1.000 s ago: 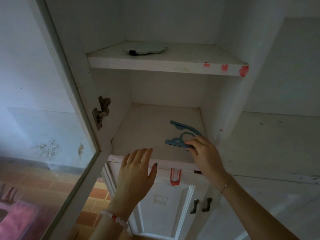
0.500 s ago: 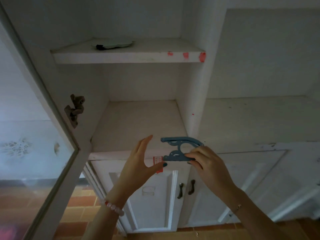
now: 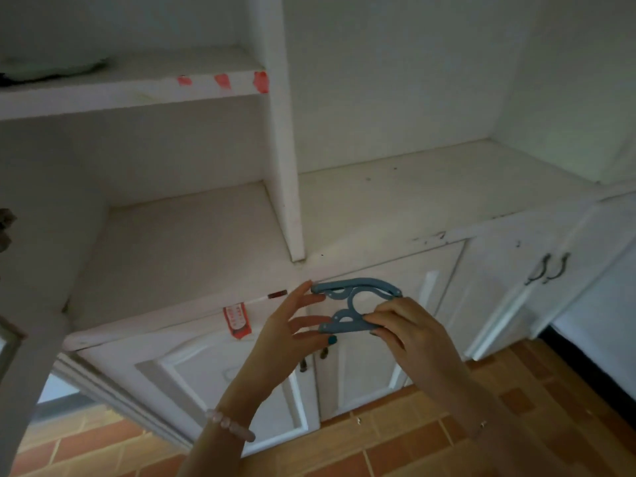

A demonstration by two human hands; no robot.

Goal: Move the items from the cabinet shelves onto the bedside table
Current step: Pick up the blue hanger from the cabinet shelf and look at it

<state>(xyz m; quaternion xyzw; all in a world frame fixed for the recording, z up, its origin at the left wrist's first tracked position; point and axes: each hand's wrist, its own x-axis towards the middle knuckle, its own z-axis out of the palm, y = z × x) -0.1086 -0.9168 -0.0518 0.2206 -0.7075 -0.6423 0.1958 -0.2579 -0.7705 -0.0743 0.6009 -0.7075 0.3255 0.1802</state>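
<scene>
Now | we pinch the blue folded plastic hanger (image 3: 358, 284) in our right hand (image 3: 409, 335) | left hand (image 3: 285, 335) spread, straight fingertips touching its left ends | white wooden cabinet (image 3: 192, 242) behind

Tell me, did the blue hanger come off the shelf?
Yes. The blue hanger lay on the lower shelf a second ago; now it is off it, forward past the front edge, gripped by the right hand, left hand touching it.

The blue folding hanger (image 3: 361, 285) has left the shelf (image 3: 192, 235), and the left hand (image 3: 285, 339) now touches its end.
</scene>
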